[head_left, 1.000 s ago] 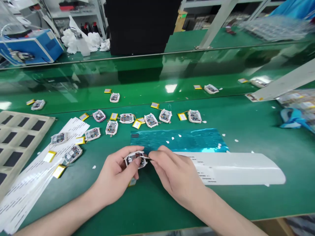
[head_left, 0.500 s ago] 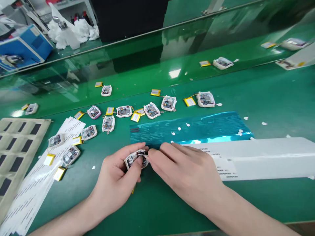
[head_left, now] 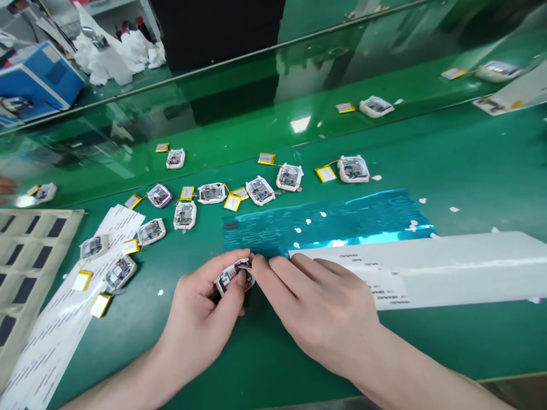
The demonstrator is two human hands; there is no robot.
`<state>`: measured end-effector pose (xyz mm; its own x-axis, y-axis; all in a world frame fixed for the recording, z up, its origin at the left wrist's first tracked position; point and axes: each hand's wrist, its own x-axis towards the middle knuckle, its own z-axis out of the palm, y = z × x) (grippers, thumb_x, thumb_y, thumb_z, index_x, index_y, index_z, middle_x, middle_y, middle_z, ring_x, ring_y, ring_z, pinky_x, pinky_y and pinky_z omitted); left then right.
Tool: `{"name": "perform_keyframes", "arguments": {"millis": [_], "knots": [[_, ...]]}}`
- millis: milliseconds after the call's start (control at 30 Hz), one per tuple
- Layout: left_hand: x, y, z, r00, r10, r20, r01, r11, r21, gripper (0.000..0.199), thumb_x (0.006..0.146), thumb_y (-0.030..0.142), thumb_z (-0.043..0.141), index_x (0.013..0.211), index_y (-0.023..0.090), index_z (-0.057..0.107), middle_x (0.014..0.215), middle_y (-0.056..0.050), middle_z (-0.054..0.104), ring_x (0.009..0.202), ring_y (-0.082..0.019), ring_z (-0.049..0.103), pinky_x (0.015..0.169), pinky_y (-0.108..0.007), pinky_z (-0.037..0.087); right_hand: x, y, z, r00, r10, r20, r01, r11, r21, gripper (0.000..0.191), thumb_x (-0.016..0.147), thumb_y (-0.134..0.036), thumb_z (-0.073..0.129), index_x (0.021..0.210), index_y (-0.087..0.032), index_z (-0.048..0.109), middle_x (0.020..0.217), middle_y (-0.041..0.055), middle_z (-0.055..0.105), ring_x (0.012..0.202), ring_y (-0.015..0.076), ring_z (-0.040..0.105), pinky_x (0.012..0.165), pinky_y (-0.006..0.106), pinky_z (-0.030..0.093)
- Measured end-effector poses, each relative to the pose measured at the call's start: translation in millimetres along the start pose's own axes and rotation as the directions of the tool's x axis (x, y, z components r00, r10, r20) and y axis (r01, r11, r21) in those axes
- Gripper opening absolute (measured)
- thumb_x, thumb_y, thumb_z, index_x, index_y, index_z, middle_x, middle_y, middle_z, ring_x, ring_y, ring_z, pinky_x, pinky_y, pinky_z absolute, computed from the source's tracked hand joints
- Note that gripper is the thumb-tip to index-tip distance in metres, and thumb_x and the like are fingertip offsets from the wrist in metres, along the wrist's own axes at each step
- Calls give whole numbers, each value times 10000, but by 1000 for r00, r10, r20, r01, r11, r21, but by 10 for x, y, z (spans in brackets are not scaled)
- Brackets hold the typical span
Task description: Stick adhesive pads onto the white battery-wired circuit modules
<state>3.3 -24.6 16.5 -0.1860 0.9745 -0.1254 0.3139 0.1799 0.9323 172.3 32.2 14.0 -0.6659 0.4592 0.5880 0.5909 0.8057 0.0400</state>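
Note:
My left hand [head_left: 205, 307] is closed round a white watch case [head_left: 226, 280] with an exposed circuit board, its thumb pressing on the board. Pinched at the case's upper right edge, my right hand [head_left: 320, 302] has its fingertips close together. Something small and dark shows at those fingertips, mostly hidden, and I cannot make out what it is. Behind my hands lies a blue film sheet [head_left: 363, 213] dotted with small white stickers. Under and beside my right hand is a white label sheet [head_left: 461, 267] with printed marks.
Several open watch cases [head_left: 185, 215] with yellow-edged batteries [head_left: 326, 173] on wires lie across the green bench. More ride on the green strip behind. At left are a printed strip [head_left: 64, 319], a beige tray [head_left: 43, 245] and another person's hand [head_left: 5, 188].
The fingertips of my right hand have shifted slightly at the case's edge. My left hand keeps its hold. Another person's hand has appeared at the left edge. The view has shifted a little.

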Motion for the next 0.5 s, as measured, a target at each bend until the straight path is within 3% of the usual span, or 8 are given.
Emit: {"name": "perform_keyframes", "arguments": {"millis": [167, 367, 500], "knots": [[7, 16, 5, 1000, -2, -1, 1, 999, -44, 270, 894, 241, 630, 1122, 197, 768, 522, 58, 581, 439, -76, 508, 414, -137, 409, 5, 5, -14, 1000, 7, -18, -6, 1000, 23, 350, 1040, -127, 403, 971, -114, 746, 638, 16, 616, 557, 154, 513, 516, 329, 372], [40, 46, 6, 998, -65, -19, 61, 988, -144, 266, 863, 324, 648, 1028, 164, 782, 474, 59, 543, 376, -76, 464, 371, -151, 375, -27, 50, 21, 992, 61, -110, -45, 989, 138, 143, 995, -128, 571, 984, -132, 714, 680, 6, 629, 575, 147, 527, 543, 313, 388], [59, 40, -7, 996, -90, -21, 86, 983, -161, 273, 848, 364, 674, 988, 158, 787, 441, 62, 502, 358, -82, 431, 355, -164, 335, -33, 53, 69, 991, 74, -108, -58, 988, 145, 148, 995, -115, 559, 995, -131, 706, 675, 7, 617, 573, 158, 519, 554, 311, 386]]}}
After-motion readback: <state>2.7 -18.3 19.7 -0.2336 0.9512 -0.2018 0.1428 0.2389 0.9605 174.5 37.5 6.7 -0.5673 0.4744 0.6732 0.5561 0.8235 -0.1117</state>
